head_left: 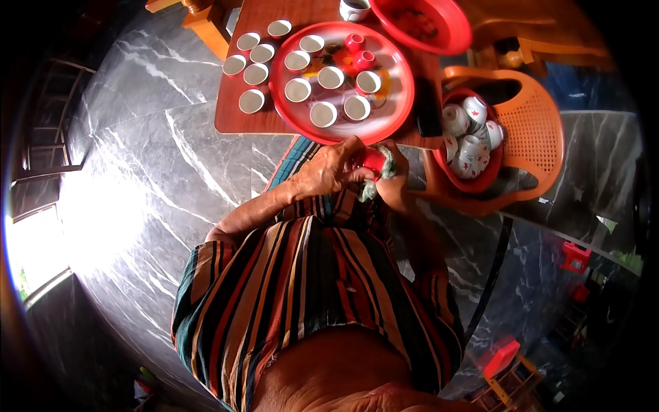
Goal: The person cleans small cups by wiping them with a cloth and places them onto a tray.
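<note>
Just in front of the table edge, my left hand point(328, 168) is closed around a small red cup point(373, 162). A pale green, wet-looking cloth point(369, 190) presses against that cup, bunched in my closed right hand point(394, 180). Beyond my hands lies a round red-rimmed tray point(280, 103) with a patterned middle. On it stand several small cups with white insides point(331, 77), plus two red cups point(364, 60) turned upside down. More white-lined cups point(252, 101) stand on the table left of the tray.
A red basin point(460, 27) with dark contents and a white mug point(354, 9) sit at the back of the wooden table point(230, 117). On an orange plastic chair point(535, 130) to the right, a red bowl point(473, 187) holds several floral white cups point(473, 154). A dark flat object point(430, 113) lies at the table's right edge.
</note>
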Demonstrator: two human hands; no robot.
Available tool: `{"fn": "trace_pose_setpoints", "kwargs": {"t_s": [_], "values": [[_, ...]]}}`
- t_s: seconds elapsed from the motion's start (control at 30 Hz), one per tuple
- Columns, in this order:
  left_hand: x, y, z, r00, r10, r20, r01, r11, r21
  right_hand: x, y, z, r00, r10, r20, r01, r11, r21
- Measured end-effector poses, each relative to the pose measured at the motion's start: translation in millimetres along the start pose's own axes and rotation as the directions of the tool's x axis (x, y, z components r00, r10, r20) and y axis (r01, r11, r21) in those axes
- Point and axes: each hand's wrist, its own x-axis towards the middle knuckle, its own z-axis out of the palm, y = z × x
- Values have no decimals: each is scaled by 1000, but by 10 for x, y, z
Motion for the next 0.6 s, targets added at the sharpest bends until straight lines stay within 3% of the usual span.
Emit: {"fn": "trace_pose_setpoints", "kwargs": {"t_s": [0.03, 0.07, 0.1, 0.13, 0.17, 0.2, 0.27, 0.33, 0.37, 0.4, 0.47, 0.5, 0.57, 0.6], "values": [[1, -5, -11, 978, 208, -23, -195, 945, 264, -14, 79, -14, 993, 115, 19, -115, 993, -3], [-2, -9, -15, 914, 405, 13, -355, 785, 508, -30, 139, -33, 973, 229, 35, -229, 973, -8], [-11, -18, -9, 914, 405, 15, -356, 784, 508, -53, -53, -12, 799, 572, 183, -589, 685, 429], [-21, -32, 4, 896, 440, 63, -381, 686, 620, -54, -1, -46, 801, 571, 180, -586, 686, 431], [-31, -44, 20, 876, 468, 116, -400, 572, 716, -54, 100, -97, 758, 554, 343, -645, 563, 517], [-39, -46, 32, 856, 487, 171, -412, 445, 795, -65, 83, -98, 763, 511, 395, -642, 533, 551], [-33, -36, 53, 859, 488, 154, -413, 482, 773, -89, 50, -99, 762, 416, 495, -647, 461, 608], [12, -45, 90, 847, 524, -90, -408, 749, 522, -139, 42, -110, 862, 490, 134, -504, 796, 336], [2, -47, 62, 941, 326, -85, -289, 911, 294, -139, 185, -144, 972, 235, 8, -234, 964, 125], [-14, -37, 26, 992, 119, -27, -118, 992, 55, -135, 324, -171, 997, -62, -48, 56, 991, -120], [8, -72, 60, 994, -76, 83, 105, 894, -435, -45, -423, -51, 963, -232, 139, 268, 751, -604], [-8, -52, 40, 994, -77, 81, 105, 895, -434, 44, -581, 2, 874, -397, 281, 477, 584, -657], [-40, 4, -12, 975, -86, 204, 168, 888, -429, 53, -354, -65, 797, -518, 312, 585, 528, -616], [-46, -23, -5, 974, -85, 210, 170, 888, -428, 107, -390, -70, 703, -596, 388, 680, 401, -614]]}}
